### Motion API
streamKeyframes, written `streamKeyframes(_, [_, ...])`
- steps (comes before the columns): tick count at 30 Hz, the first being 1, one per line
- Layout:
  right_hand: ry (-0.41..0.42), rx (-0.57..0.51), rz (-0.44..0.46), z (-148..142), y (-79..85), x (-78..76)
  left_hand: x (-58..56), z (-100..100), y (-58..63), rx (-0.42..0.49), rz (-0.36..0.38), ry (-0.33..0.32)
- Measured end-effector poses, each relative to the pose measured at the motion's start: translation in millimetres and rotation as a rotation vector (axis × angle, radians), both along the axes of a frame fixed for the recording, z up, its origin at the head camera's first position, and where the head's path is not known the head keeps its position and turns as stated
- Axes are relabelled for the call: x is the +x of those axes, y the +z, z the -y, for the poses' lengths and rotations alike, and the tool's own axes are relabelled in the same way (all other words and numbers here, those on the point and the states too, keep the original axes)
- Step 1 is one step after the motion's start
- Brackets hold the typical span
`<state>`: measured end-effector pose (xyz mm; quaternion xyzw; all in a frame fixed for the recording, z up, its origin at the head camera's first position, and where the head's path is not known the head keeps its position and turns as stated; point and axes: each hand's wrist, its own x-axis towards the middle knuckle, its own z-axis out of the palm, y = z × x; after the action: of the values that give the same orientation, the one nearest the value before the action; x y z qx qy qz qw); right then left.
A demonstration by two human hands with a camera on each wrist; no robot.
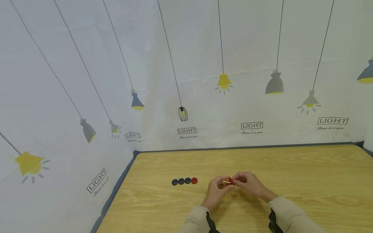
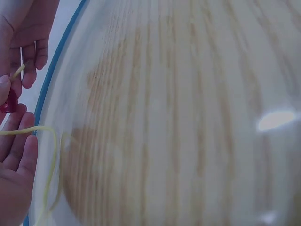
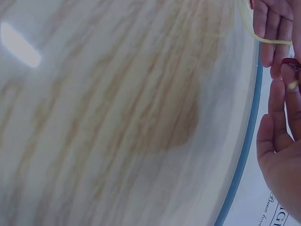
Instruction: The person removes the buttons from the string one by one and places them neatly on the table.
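Note:
Near the table's front, a small red button (image 1: 231, 181) is held up between both hands, partly covered by fingers. My left hand (image 1: 214, 191) pinches it from the left. At its other side, my right hand (image 1: 253, 185) has thumb and index finger together at the short end of a yellow cord (image 2: 51, 162). That cord tip (image 2: 19, 71) sticks out past the red button (image 2: 10, 102) in the left wrist view. The longer part of the cord crosses the left fingers and hangs in a loop. In the right wrist view, the button is at the frame's edge.
Left of the hands, three dark blue buttons (image 1: 181, 181) and one red button (image 1: 194, 180) lie in a row on the wood-patterned table (image 1: 151, 207). Behind the table's blue edge hangs a pale sheet (image 1: 204, 103) printed with lamps.

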<state>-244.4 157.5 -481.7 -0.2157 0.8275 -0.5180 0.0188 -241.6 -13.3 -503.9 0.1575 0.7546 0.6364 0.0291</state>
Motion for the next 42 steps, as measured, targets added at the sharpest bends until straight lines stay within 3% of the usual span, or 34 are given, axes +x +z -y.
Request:
streamKeyframes(8, [0.005,0.0,-0.01,-0.3,-0.1,2.1,1.6,3.4,2.1,-0.021,-0.004,-0.009])
streamKeyframes(14, [-0.011,0.041,-0.034,-7.4,-0.4,3.7,-2.1,13.3,2.6,-0.053,0.002,0.032])
streamKeyframes(42, [-0.056,0.082,0.008,-48.4,3.1,16.3,-13.3,84.6,10.6,-0.182,-0.024,0.125])
